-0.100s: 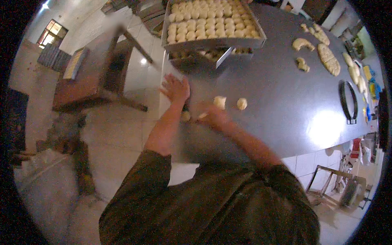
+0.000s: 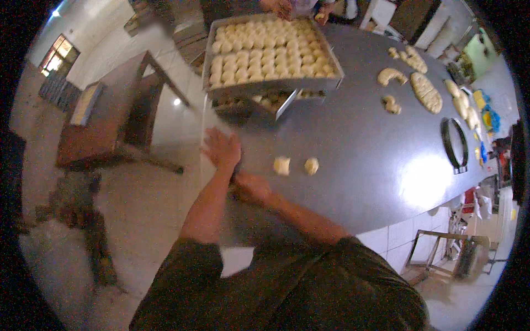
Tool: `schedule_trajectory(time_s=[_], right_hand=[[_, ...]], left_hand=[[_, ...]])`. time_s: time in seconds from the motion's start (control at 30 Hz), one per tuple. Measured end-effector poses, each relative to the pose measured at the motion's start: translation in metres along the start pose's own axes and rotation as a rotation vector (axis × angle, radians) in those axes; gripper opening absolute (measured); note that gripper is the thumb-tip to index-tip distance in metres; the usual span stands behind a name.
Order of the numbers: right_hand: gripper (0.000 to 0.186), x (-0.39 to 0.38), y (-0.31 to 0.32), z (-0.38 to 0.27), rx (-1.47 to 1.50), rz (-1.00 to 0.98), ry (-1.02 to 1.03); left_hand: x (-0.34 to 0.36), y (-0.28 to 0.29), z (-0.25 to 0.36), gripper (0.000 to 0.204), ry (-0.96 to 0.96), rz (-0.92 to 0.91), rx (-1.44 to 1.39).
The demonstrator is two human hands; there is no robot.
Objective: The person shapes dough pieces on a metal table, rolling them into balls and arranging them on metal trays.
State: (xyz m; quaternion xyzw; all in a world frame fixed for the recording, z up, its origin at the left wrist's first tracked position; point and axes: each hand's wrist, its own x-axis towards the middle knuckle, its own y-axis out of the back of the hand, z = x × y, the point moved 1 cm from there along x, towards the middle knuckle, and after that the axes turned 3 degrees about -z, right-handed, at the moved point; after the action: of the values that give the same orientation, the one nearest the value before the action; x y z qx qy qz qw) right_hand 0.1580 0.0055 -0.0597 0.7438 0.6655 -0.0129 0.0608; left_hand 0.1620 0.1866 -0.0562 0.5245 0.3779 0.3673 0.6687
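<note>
My left hand (image 2: 223,150) is at the left edge of the steel table (image 2: 342,138), fingers spread and pointing away from me. A narrow dark shape (image 2: 237,167) shows beside its wrist; I cannot make out what it is. My right hand (image 2: 253,188) is against the inner side of the left wrist, blurred by motion, its fingertips hidden. To the right of the hands lie two small pale dough pieces: a squarish one (image 2: 281,165) and a rounder one (image 2: 311,166), apart from each other and touched by neither hand.
Beyond my hands, a metal tray (image 2: 276,84) of dough balls sits stacked over another. A co-worker's hands (image 2: 281,7) are behind it. Dough slabs (image 2: 425,92), smaller pieces and a black hoop-like band (image 2: 454,146) lie at right. A wooden table (image 2: 99,132) stands left.
My right hand has moved left to the left wrist, and the small dough piece between my hands is out of sight. The view has shifted, bringing a co-worker's hands in behind the tray.
</note>
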Motion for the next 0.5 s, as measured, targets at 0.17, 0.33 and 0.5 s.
schedule_trajectory(time_s=[0.17, 0.33, 0.5], right_hand=[[0.036, -0.042, 0.133, -0.165, -0.001, -0.547, -0.11], [0.047, 0.089, 0.318, -0.252, -0.868, 0.356, 0.317], [0.049, 0.207, 0.433, -0.205, -0.998, 0.118, 0.165]], left_hand=[[-0.018, 0.029, 0.01, 0.085, 0.027, 0.165, 0.032], [-0.023, 0.033, 0.013, 0.085, -0.01, 0.229, 0.073], [-0.022, 0.037, 0.011, 0.087, -0.032, 0.199, 0.075]])
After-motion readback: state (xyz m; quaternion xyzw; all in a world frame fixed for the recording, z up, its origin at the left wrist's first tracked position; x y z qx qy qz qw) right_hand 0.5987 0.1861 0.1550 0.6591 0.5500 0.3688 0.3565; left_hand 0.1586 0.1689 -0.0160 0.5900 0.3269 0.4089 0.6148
